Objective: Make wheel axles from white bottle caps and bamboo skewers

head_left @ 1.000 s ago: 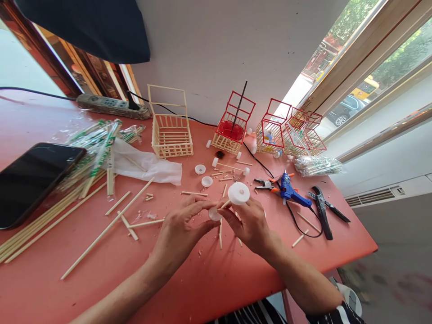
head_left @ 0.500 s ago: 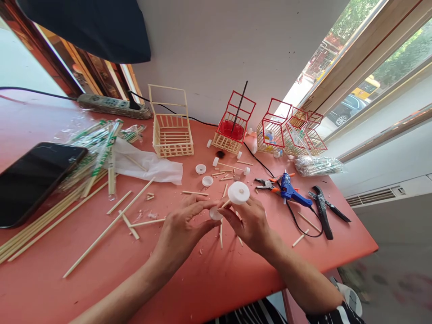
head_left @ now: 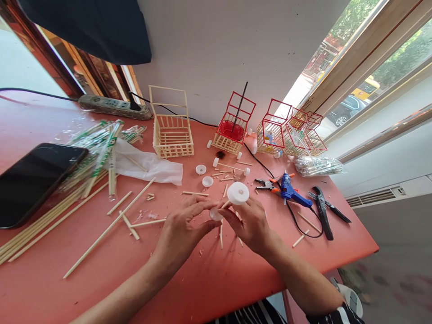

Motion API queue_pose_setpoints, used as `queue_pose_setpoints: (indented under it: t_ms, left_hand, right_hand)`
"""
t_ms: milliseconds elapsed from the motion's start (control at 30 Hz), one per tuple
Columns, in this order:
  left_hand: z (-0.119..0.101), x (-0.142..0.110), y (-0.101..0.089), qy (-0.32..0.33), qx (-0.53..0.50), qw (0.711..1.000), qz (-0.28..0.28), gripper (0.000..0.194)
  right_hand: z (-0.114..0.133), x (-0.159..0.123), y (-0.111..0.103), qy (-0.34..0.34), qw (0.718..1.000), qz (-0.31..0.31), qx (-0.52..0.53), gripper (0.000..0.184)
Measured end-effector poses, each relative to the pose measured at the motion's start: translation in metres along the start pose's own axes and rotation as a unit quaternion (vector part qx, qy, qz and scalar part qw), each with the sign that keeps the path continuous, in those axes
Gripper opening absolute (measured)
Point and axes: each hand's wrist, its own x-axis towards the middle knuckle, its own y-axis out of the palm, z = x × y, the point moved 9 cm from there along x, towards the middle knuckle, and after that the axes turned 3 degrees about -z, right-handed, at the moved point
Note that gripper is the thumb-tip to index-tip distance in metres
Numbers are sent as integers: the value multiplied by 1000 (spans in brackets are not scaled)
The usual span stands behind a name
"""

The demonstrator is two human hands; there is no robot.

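Note:
My left hand (head_left: 189, 225) pinches a white bottle cap (head_left: 215, 214) between thumb and fingers. In my right hand (head_left: 251, 220) is a short wooden stick (head_left: 227, 205) with another white bottle cap (head_left: 238, 193) on its upper end, its flat face toward me. The stick's lower end meets the left cap; whether it is fixed there I cannot tell. Just beyond my hands lie two loose white caps, one nearer (head_left: 207, 181) and one farther (head_left: 200, 169). A finished stick axle (head_left: 231, 166) with a cap on each end rests behind them.
Toward the wall stand a plain stick cart frame (head_left: 173, 137) and a red-trimmed cart (head_left: 232, 128). On the right lie a blue glue gun (head_left: 293, 193), pliers (head_left: 266, 185) and black-handled cutters (head_left: 324, 211). Long sticks (head_left: 108, 229) and a phone (head_left: 40, 180) occupy the left.
Both hands keep practically the same pose and hold. The upper cap has shifted only very slightly.

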Motion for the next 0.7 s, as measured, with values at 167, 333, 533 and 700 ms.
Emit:
queue_pose_setpoints:
  t_ms: [167, 333, 533, 700]
  left_hand:
    - [1, -1, -2, 2, -4, 1000, -9, 23]
    - [0, -2, -3, 10, -5, 1000, -15, 23]
    - [1, -1, -2, 15, -2, 1000, -16, 25]
    - [0, -1, -3, 19, -1, 1000, -19, 24]
  right_hand:
    - [-1, 0, 1, 5, 1000, 4, 6, 20]
    - [-1, 0, 1, 8, 1000, 3, 0, 17]
    - [-2, 0, 1, 8, 1000, 5, 13, 17]
    - [-2, 0, 1, 10, 1000, 3, 5, 18]
